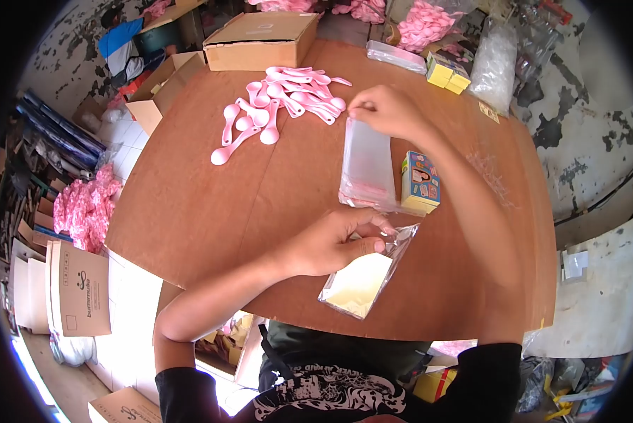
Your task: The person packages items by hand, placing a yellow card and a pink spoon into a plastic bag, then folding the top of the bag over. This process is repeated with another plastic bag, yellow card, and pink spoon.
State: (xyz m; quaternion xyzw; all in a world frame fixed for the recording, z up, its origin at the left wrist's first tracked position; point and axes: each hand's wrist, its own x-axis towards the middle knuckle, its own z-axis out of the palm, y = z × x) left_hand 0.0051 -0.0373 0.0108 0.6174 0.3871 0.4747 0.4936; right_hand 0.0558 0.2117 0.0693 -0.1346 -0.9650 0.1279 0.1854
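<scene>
My left hand (344, 243) grips the upper end of a clear plastic bag (395, 255) with a pale yellow card (358, 285) inside it, close to the table's near edge. Farther off, my right hand (387, 111) has its fingers pinched together; what they hold, if anything, is hidden. It is over the far end of a stack of clear plastic bags (368, 158). Just left of that hand lies a loose pile of pink plastic scoops (295, 95). A stack of small printed cards (421, 178), blue on top with yellow sides, stands beside the bags.
On the brown table (189, 183), a cardboard box (260, 44) sits at the far edge. More clear bags (396, 56), yellow card stacks (448, 72) and a big clear plastic sack (494, 63) lie far right. A person (122, 49) is at far left. Cartons (80, 289) stand on the floor.
</scene>
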